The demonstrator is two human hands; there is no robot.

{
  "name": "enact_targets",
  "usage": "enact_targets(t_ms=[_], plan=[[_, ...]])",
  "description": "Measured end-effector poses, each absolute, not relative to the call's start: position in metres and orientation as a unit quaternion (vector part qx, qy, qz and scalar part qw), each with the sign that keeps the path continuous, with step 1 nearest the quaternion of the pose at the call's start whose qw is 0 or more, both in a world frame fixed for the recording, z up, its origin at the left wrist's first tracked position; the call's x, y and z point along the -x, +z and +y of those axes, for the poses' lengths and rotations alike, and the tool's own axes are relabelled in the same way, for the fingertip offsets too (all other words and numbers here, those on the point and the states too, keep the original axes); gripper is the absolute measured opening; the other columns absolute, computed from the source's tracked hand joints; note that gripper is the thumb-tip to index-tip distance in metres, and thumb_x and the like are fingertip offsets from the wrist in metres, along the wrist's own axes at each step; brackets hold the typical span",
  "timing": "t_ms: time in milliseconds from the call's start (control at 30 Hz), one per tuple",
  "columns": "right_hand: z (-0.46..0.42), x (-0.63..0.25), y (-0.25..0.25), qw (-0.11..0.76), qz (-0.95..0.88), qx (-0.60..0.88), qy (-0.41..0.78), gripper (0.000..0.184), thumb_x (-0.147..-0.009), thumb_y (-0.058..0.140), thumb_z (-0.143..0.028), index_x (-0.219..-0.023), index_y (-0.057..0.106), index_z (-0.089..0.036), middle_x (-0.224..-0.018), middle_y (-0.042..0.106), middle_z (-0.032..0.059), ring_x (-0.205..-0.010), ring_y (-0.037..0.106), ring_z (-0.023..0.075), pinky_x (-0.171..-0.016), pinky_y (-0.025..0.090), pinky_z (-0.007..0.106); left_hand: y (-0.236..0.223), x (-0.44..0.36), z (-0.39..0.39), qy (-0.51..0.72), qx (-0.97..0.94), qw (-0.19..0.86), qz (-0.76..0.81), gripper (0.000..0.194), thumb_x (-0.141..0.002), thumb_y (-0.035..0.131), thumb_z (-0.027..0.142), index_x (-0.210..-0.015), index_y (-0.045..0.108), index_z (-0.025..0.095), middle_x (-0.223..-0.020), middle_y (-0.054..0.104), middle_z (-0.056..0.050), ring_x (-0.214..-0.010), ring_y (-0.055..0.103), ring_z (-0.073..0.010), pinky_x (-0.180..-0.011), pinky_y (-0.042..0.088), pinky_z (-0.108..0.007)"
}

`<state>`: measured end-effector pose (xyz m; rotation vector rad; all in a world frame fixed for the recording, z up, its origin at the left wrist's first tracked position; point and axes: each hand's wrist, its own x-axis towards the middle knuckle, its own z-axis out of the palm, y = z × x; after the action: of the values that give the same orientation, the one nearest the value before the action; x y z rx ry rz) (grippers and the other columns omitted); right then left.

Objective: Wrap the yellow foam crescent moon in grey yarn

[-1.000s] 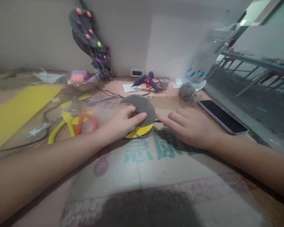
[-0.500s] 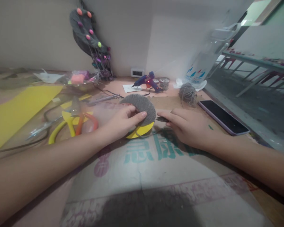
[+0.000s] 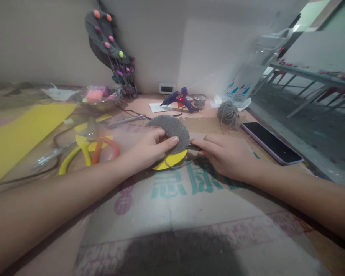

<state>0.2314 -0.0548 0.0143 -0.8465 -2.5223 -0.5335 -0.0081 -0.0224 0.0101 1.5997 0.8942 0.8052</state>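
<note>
In the middle, a yellow card crescent (image 3: 171, 159) is mostly wrapped in grey yarn (image 3: 176, 128), its lower end bare. My left hand (image 3: 153, 147) pinches it from the left, with the thumb on top of the yarn. My right hand (image 3: 222, 151) is closed around a small dark pointed piece (image 3: 194, 147). Its tip meets the crescent's right edge, and the fingers hide most of it, so I cannot tell what it is. A loose strand of yarn curves below the yellow end toward my right hand.
Pliers (image 3: 89, 147) with yellow and orange handles lie left, near yellow sheet (image 3: 25, 134). Behind are a glue gun (image 3: 180, 100), a small digital display (image 3: 167, 88) and a yarn ball (image 3: 228, 114). A phone (image 3: 271, 143) and a plastic bottle (image 3: 244, 76) stand to the right.
My right hand has moved slightly left, bringing the dark piece from just beside the crescent up against its right edge. My left hand and the crescent have hardly moved.
</note>
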Motion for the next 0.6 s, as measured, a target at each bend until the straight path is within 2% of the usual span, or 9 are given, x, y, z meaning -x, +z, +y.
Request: enact_targets(t_ms=[333, 600], plan=[[-0.0528, -0.2319, 0.0132, 0.22, -0.909, 0.303, -0.185, 0.028, -0.098, 0.046, -0.014, -0.118, 0.065, -0.015, -0.078, 0.066, 0.0033, -0.068, 0.056, 0.0139, -0.058, 0.037, 0.025, 0.0104, 0.01, -0.0211, 0.328, -0.678, 0.536, 0.381, 0.028, -0.086, 0.063, 0.044, -0.089, 0.071, 0.017, -0.085, 0.072, -0.004, -0.071, 0.062, -0.0155, -0.056, 0.046, -0.023], [-0.0548, -0.2328, 0.0154, 0.23, -0.909, 0.303, -0.166, 0.029, -0.099, 0.045, -0.015, -0.122, 0.062, -0.013, -0.083, 0.067, 0.0053, -0.071, 0.059, 0.0152, -0.06, 0.04, 0.025, 0.0126, 0.0086, -0.0228, 0.335, -0.674, 0.535, 0.382, 0.025, -0.086, 0.064, 0.041, -0.086, 0.071, 0.018, -0.088, 0.074, -0.004, -0.074, 0.064, -0.0164, -0.062, 0.049, -0.025]])
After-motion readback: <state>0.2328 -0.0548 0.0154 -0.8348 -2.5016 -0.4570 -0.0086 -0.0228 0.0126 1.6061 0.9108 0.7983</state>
